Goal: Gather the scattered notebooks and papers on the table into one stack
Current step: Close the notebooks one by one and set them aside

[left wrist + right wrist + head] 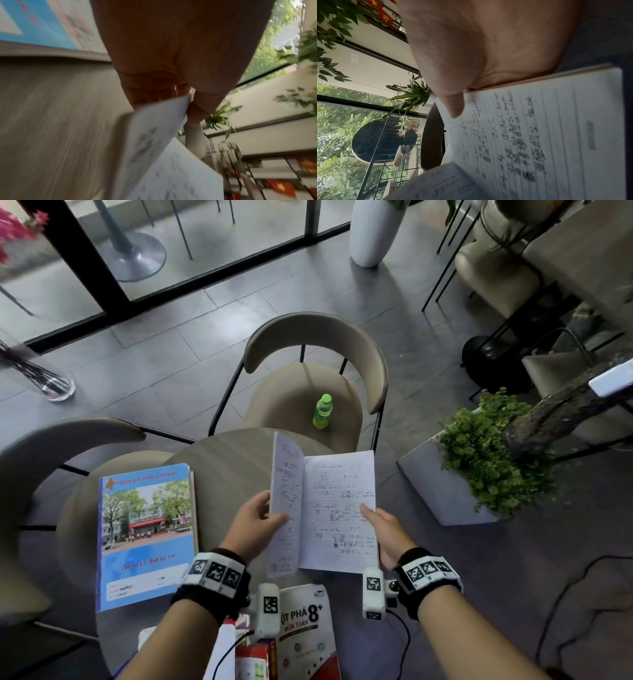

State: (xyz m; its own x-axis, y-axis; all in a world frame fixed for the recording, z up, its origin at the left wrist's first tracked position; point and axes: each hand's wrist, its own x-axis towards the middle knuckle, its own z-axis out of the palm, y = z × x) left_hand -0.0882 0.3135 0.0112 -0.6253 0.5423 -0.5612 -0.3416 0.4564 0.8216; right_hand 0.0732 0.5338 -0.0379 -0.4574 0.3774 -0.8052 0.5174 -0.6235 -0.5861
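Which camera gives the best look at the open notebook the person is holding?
The head view: it shows the whole open notebook, with the left hand and right hand holding opposite pages. The left wrist view shows only a blurred page edge; the right wrist view shows part of one handwritten page.

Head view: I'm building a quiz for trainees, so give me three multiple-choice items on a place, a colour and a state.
1. Where is the green bottle? A on the table; B on a chair seat; C on the floor.
2. What colour is the closed notebook's cover mainly? A blue; B black; C yellow.
3. The handwritten notebook is: A shut flat; B open, held in both hands; C rolled up.

B: it stands on the beige seat.
A: blue frames the photo.
B: left hand and right hand grip its pages.
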